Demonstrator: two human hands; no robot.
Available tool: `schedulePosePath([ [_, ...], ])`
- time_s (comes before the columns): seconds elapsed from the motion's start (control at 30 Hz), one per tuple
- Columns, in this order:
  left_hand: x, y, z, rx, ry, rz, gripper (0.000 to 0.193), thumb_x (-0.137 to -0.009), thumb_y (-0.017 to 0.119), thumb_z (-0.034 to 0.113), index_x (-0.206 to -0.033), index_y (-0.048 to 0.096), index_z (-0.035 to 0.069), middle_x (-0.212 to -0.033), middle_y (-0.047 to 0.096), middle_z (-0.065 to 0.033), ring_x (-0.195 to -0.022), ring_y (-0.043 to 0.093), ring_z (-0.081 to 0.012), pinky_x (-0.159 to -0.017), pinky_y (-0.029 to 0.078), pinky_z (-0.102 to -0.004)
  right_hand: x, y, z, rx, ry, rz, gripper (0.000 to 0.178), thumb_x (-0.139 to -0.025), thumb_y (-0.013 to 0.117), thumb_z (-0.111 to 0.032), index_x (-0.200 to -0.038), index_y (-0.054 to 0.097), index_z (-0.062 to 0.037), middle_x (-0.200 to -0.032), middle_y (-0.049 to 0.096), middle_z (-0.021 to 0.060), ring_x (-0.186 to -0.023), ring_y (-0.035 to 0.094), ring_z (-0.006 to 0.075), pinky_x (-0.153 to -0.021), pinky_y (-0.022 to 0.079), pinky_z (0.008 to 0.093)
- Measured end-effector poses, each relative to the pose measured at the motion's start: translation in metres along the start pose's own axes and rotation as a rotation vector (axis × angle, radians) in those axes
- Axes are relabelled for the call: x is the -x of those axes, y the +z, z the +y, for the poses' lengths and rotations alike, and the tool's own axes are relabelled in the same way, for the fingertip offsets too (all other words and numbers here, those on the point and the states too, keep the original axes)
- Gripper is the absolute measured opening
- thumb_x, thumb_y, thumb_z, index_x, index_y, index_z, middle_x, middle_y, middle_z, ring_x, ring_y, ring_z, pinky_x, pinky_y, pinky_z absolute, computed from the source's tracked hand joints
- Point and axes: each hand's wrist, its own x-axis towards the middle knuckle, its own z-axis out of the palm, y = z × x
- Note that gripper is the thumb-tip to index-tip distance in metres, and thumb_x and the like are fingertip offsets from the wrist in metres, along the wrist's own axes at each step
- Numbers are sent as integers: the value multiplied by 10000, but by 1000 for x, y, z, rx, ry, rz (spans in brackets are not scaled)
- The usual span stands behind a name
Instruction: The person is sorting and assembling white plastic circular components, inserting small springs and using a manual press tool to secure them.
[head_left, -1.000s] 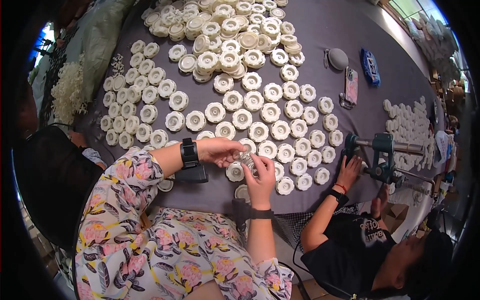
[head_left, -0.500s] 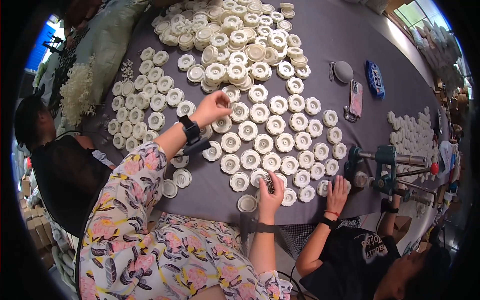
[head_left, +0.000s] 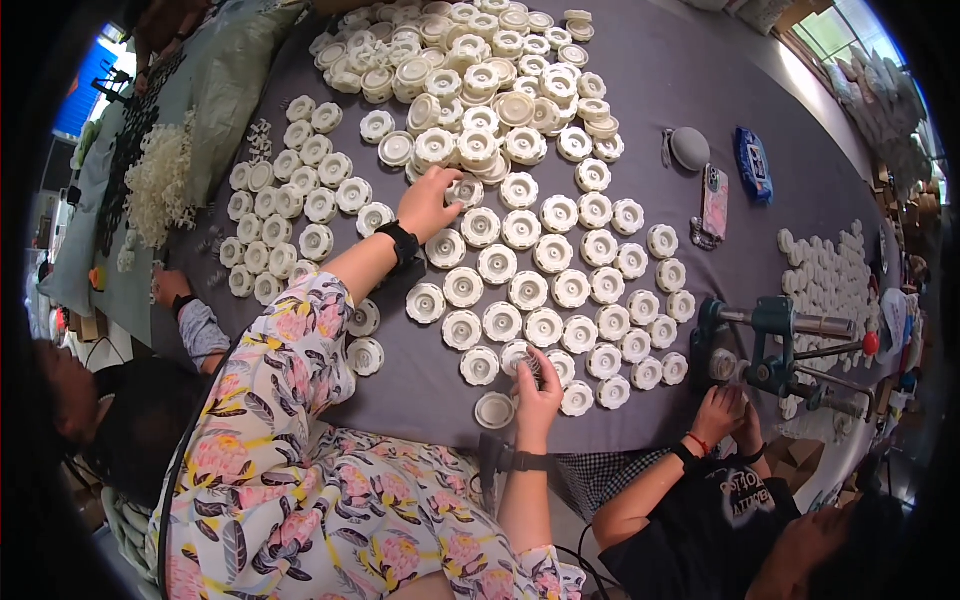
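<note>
My left hand [head_left: 430, 205] reaches across the table to a white scalloped disc [head_left: 466, 191] below the big pile. Its thumb and fingers curl around the near-left side of that disc, and whether a small part is also between them is hidden. Closer to my body, my right hand [head_left: 540, 398] is closed around several metal coil springs [head_left: 530, 370], which stick out between thumb and fingers. It hovers over the front rows of white discs [head_left: 502, 322], lying face up with round recesses. A plainer round disc [head_left: 495, 410] lies beside my right wrist.
A heap of discs [head_left: 480, 80] fills the far table. To the right are a hand press [head_left: 770, 345], a co-worker's hands [head_left: 722, 412], a phone [head_left: 714, 200], a grey round device [head_left: 689, 148] and a blue packet [head_left: 753, 165]. Another co-worker's hand [head_left: 172, 286] is at left.
My left hand has moved slightly farther away, from one disc to the disc behind it. My right hand stays nearly put. The right co-worker's hand has left the discs for the press; the left co-worker has shifted.
</note>
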Motion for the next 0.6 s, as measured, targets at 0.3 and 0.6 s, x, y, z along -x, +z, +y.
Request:
schedulePosePath([
  [0.3,-6,0,-3,-190,306,25,369,-742,616,73,-1108,570,92,-1074,544,-75,-1008,521,-282,-867,429,-398,1,10,-8,-42,-3,-69,274,-837,608,-50,-1109,598,-23,-743,584,5,-585,524,56,-477,417,183],
  [0.6,15,-20,25,211,160,-52,279,-764,635,109,-1039,595,79,-972,572,-60,-867,571,-206,-754,457,-317,8,16,-21,-864,262,-432,279,-912,477,-327,-1034,565,-93,-1138,558,121,-1003,568,283,-615,510,374],
])
